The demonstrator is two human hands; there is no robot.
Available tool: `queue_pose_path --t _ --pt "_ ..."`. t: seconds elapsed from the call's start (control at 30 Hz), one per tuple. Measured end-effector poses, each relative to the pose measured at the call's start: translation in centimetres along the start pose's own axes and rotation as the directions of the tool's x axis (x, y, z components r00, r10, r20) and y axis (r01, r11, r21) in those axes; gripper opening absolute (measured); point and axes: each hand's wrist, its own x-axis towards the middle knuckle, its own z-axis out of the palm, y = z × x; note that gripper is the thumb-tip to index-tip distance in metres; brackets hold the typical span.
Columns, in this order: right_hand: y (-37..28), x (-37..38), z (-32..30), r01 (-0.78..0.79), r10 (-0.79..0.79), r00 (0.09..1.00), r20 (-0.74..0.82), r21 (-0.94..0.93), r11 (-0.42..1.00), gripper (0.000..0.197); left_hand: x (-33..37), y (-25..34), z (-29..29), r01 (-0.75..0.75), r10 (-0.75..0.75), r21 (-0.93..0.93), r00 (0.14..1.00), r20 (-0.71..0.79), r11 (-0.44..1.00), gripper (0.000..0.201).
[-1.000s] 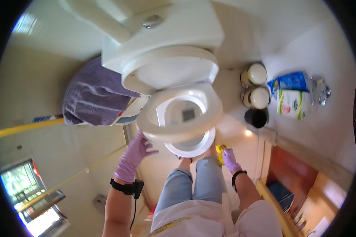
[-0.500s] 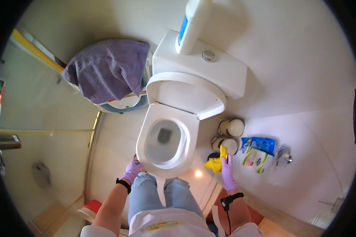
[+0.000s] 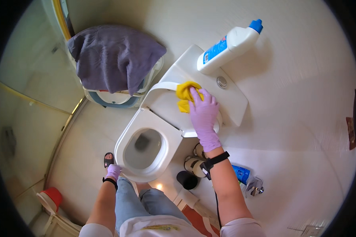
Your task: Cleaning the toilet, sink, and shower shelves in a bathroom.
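My right hand (image 3: 204, 112), in a purple glove, is closed on a bunched yellow cloth (image 3: 188, 91) at the upper edge of the raised toilet lid (image 3: 165, 99). Below the lid, the white toilet seat (image 3: 162, 164) lies over the bowl, which has a dark patch at its bottom. My left hand (image 3: 114, 171), gloved alike, is beside the front left of the toilet, next to my knee; its fingers are turned away and I cannot make them out. On the cistern (image 3: 235, 98) stands a white bottle (image 3: 229, 48) with a blue cap, near the round flush button (image 3: 222, 82).
A purple-grey towel (image 3: 110, 59) covers stacked basins (image 3: 114, 99) left of the cistern. Black and cream canisters (image 3: 187, 180) stand right of the toilet. A blue packet (image 3: 241, 173) lies by a chrome fitting (image 3: 255, 186). A red bucket (image 3: 51, 197) is at the lower left.
My right hand has moved up and left with the yellow cloth, from beside the canisters to the raised lid. The view has shifted; my left hand stays by the toilet's front left.
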Motion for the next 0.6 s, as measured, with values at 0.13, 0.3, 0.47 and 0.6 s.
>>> queue_pose_path --t 0.13,0.3,0.47,0.6 --pt "0.8 -1.9 1.0 -0.045 0.074 0.992 -0.099 0.266 0.963 0.043 -3.5 -8.5 6.8 0.125 -0.056 -0.957 0.988 0.144 -0.263 0.02" --pt "7.7 -7.7 1.0 -0.253 0.277 0.961 0.009 0.439 0.862 0.04 -8.2 -6.0 0.1 0.179 0.125 -0.751 0.984 0.128 -0.636 0.029" --pt "11.2 -3.9 -2.9 -0.306 0.342 0.939 0.026 0.514 0.802 0.031 -14.5 -1.7 -10.7 0.067 -0.407 -0.937 0.889 0.212 -0.342 0.026" --pt "10.7 3.7 -2.8 -0.239 0.316 0.947 -0.061 0.526 0.816 0.03 -17.9 -3.1 -11.1 0.042 -0.541 -0.959 0.819 0.194 -0.28 0.035"
